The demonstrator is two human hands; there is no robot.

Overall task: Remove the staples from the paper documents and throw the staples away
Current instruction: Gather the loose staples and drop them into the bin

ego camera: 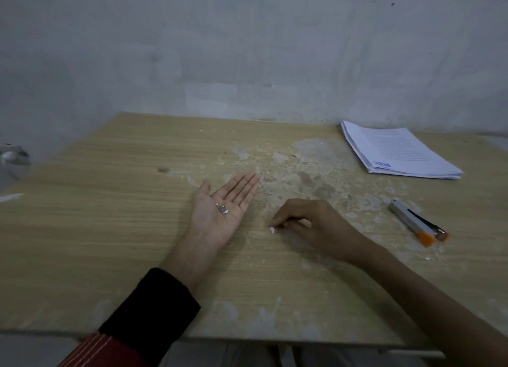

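My left hand (224,204) lies palm up on the wooden table (110,229), fingers straight, with a few removed staples and paper bits (222,209) resting in the palm. To its right, my right hand (308,223) is palm down with curled fingers, its fingertips pinching at a small white scrap (272,230) on the table surface. A stack of white paper documents (398,152) lies at the far right of the table. A grey stapler with orange ends (417,222) lies to the right of my right hand.
The tabletop is worn, with peeled grey patches (302,168) in the middle. A grey wall (247,50) stands behind the table. A blurry grey object (13,155) sits off the left edge. The table's front edge (247,339) is close to me.
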